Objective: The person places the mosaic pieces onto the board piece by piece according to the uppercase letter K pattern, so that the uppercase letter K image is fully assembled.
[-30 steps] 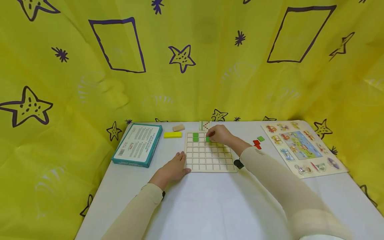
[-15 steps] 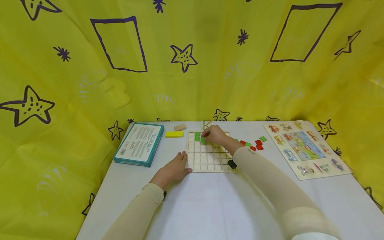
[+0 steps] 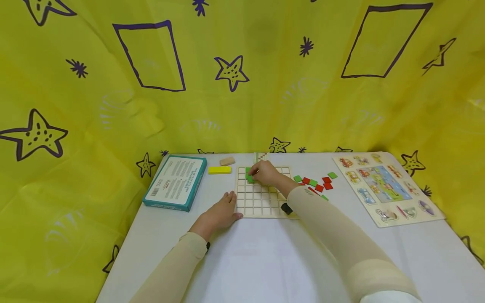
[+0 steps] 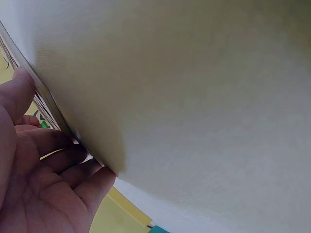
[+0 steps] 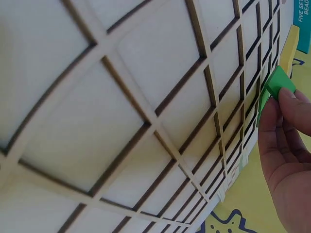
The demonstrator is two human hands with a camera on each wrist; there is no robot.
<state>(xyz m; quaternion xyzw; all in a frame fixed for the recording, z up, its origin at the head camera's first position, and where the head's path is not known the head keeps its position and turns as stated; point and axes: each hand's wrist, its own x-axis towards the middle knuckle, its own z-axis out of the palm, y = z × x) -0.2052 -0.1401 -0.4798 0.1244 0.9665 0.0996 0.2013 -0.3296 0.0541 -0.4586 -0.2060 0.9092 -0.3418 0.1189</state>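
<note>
Our right hand [image 3: 265, 173] pinches a green tile [image 5: 277, 83] at the grid board's [image 3: 261, 206] upper left; most cells remain empty, while our left hand [image 3: 219, 213] lies flat beside it.

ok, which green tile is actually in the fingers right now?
The green tile at the grid board's far-left corner: the right hand pinches it. The other loose green tiles lie untouched on the table right of the board, among red ones.

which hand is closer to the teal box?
Left. The left hand rests at the grid board's near-left corner, just right of the teal box. The right hand pinches a green tile over the board's far side.
</note>
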